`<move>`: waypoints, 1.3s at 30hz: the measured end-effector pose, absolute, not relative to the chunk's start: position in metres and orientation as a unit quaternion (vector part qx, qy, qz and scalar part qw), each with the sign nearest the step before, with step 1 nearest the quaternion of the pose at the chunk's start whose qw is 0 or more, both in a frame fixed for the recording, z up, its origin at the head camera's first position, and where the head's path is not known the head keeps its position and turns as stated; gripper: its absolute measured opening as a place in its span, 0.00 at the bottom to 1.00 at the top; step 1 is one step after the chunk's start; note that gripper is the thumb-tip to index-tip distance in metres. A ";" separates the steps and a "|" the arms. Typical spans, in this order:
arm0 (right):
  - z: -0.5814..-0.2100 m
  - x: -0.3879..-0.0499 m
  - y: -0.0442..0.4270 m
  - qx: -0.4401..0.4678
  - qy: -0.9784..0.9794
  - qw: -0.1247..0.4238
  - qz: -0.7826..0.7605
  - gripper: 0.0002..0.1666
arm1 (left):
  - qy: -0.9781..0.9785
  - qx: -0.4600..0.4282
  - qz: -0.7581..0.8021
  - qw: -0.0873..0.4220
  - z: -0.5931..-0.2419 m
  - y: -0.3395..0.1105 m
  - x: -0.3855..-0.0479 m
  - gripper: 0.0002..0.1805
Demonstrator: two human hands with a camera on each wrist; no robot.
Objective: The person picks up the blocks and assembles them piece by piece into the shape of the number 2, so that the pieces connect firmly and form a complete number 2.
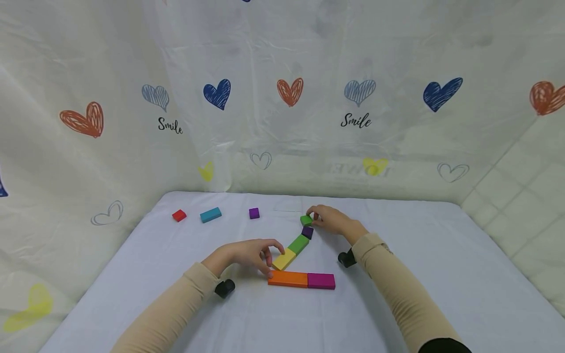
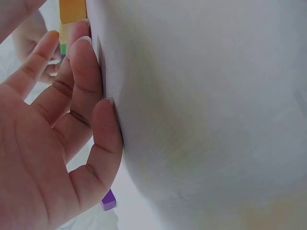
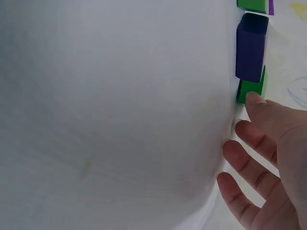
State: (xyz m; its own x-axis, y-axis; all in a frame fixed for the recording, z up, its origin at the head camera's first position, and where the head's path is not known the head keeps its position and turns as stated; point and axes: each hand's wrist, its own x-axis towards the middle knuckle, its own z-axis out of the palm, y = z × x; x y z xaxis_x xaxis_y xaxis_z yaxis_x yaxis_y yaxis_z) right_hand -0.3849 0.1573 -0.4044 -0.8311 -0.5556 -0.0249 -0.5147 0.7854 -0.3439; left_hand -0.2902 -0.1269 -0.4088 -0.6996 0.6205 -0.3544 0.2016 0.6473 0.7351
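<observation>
My right hand (image 1: 332, 219) pinches a small green block (image 1: 306, 220) at the far end of a slanting row of blocks; in the right wrist view the thumb (image 3: 255, 100) lies on it. Below it come a dark purple block (image 1: 307, 232), a longer green block (image 1: 298, 244) and a yellow block (image 1: 284, 259). With the index fingertip my left hand (image 1: 251, 255) touches the yellow block, while its thumb rests at the left end of an orange block (image 1: 288, 279). A magenta block (image 1: 321, 281) adjoins the orange one end to end.
Toward the back left of the white-covered table (image 1: 247, 326) lie a red block (image 1: 179, 215), a blue block (image 1: 210, 214) and a small purple block (image 1: 254, 213), spaced apart. A sheet printed with hearts (image 1: 290, 92) hangs behind the table.
</observation>
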 end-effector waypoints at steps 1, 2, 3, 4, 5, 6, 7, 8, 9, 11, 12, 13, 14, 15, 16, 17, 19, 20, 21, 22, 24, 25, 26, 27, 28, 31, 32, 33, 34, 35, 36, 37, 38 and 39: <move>-0.405 -0.385 0.158 -0.285 0.942 0.061 -0.163 0.19 | 0.855 0.241 0.345 0.304 -0.409 -0.127 -0.290 0.29; -0.405 -0.385 0.158 -0.287 0.942 0.060 -0.163 0.18 | 0.855 0.241 0.345 0.304 -0.409 -0.127 -0.290 0.29; -0.405 -0.385 0.159 -0.288 0.942 0.059 -0.163 0.18 | 0.854 0.241 0.345 0.304 -0.409 -0.127 -0.290 0.29; -0.405 -0.385 0.159 -0.290 0.941 0.058 -0.163 0.18 | 0.855 0.241 0.344 0.304 -0.409 -0.127 -0.290 0.29; -0.406 -0.385 0.159 -0.290 0.941 0.057 -0.162 0.18 | 0.855 0.241 0.344 0.304 -0.409 -0.127 -0.290 0.29; -0.406 -0.385 0.159 -0.291 0.941 0.057 -0.162 0.18 | 0.855 0.241 0.344 0.304 -0.410 -0.127 -0.291 0.29; -0.406 -0.385 0.159 -0.291 0.941 0.057 -0.162 0.18 | 0.855 0.241 0.344 0.304 -0.410 -0.127 -0.291 0.29; -0.407 -0.386 0.159 -0.290 0.941 0.057 -0.162 0.18 | 0.855 0.241 0.344 0.305 -0.411 -0.127 -0.291 0.29; -0.407 -0.386 0.159 -0.290 0.941 0.058 -0.162 0.18 | 0.855 0.240 0.345 0.305 -0.411 -0.127 -0.292 0.29; -0.408 -0.387 0.159 -0.289 0.942 0.059 -0.163 0.18 | 0.854 0.241 0.346 0.306 -0.412 -0.127 -0.292 0.29; -0.408 -0.387 0.159 -0.288 0.942 0.059 -0.163 0.18 | 0.853 0.241 0.346 0.307 -0.412 -0.127 -0.292 0.29; -0.408 -0.387 0.159 -0.288 0.942 0.060 -0.163 0.18 | 0.853 0.241 0.346 0.307 -0.412 -0.128 -0.292 0.29; -0.409 -0.387 0.159 -0.288 0.942 0.060 -0.163 0.18 | 0.854 0.241 0.345 0.307 -0.412 -0.127 -0.292 0.29; -0.409 -0.387 0.160 -0.288 0.942 0.060 -0.163 0.18 | 0.854 0.241 0.345 0.307 -0.412 -0.127 -0.292 0.29; -0.409 -0.387 0.160 -0.289 0.941 0.061 -0.163 0.18 | 0.854 0.240 0.344 0.307 -0.412 -0.127 -0.291 0.29; -0.409 -0.387 0.160 -0.289 0.941 0.061 -0.164 0.18 | 0.854 0.240 0.344 0.307 -0.412 -0.127 -0.292 0.29; -0.409 -0.387 0.160 -0.290 0.941 0.060 -0.164 0.18 | 0.855 0.239 0.345 0.306 -0.411 -0.127 -0.291 0.29; -0.409 -0.386 0.160 -0.290 0.941 0.060 -0.165 0.18 | 0.854 0.239 0.345 0.306 -0.411 -0.127 -0.291 0.29; -0.408 -0.386 0.160 -0.290 0.941 0.060 -0.165 0.18 | 0.854 0.239 0.346 0.305 -0.410 -0.127 -0.290 0.29; -0.408 -0.386 0.160 -0.290 0.941 0.060 -0.165 0.18 | 0.855 0.240 0.346 0.305 -0.410 -0.127 -0.290 0.29; -0.408 -0.385 0.160 -0.290 0.941 0.059 -0.164 0.18 | 0.854 0.241 0.347 0.304 -0.409 -0.127 -0.289 0.29; -0.408 -0.385 0.159 -0.289 0.941 0.059 -0.164 0.18 | 0.854 0.240 0.347 0.303 -0.409 -0.127 -0.290 0.29; -0.408 -0.385 0.159 -0.289 0.941 0.059 -0.164 0.18 | 0.855 0.240 0.347 0.303 -0.409 -0.127 -0.290 0.29; -0.408 -0.385 0.159 -0.289 0.941 0.059 -0.163 0.18 | 0.855 0.240 0.346 0.304 -0.409 -0.127 -0.290 0.28; -0.409 -0.385 0.159 -0.289 0.941 0.058 -0.163 0.18 | 0.855 0.240 0.346 0.304 -0.409 -0.127 -0.290 0.28; -0.409 -0.385 0.160 -0.290 0.941 0.057 -0.163 0.18 | 0.855 0.240 0.345 0.304 -0.409 -0.127 -0.290 0.28; -0.409 -0.385 0.160 -0.290 0.941 0.057 -0.163 0.18 | 0.855 0.240 0.345 0.304 -0.409 -0.127 -0.290 0.28; -0.409 -0.385 0.160 -0.289 0.942 0.057 -0.163 0.18 | 0.855 0.241 0.345 0.304 -0.409 -0.127 -0.290 0.29; -0.409 -0.385 0.160 -0.289 0.942 0.057 -0.162 0.18 | 0.855 0.241 0.344 0.303 -0.409 -0.127 -0.290 0.29; -0.409 -0.385 0.160 -0.290 0.941 0.057 -0.162 0.18 | 0.856 0.241 0.344 0.303 -0.409 -0.127 -0.290 0.29; -0.409 -0.385 0.160 -0.290 0.941 0.058 -0.163 0.18 | 0.856 0.241 0.343 0.303 -0.409 -0.127 -0.290 0.29; -0.409 -0.385 0.160 -0.291 0.941 0.058 -0.163 0.18 | 0.856 0.240 0.343 0.303 -0.409 -0.127 -0.291 0.29; -0.409 -0.385 0.160 -0.291 0.941 0.058 -0.163 0.18 | 0.856 0.240 0.343 0.303 -0.409 -0.127 -0.290 0.29; -0.409 -0.385 0.160 -0.292 0.940 0.058 -0.163 0.18 | 0.856 0.240 0.342 0.303 -0.409 -0.127 -0.290 0.29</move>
State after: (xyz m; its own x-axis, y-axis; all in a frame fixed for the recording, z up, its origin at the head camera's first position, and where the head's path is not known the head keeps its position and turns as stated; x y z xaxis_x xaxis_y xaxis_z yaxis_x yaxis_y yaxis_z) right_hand -0.3847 0.1599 -0.4093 -0.8222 -0.5690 -0.0132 -0.5313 0.7757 -0.3405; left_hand -0.2904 -0.1268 -0.4089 -0.7012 0.6186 -0.3544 0.2042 0.6505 0.7315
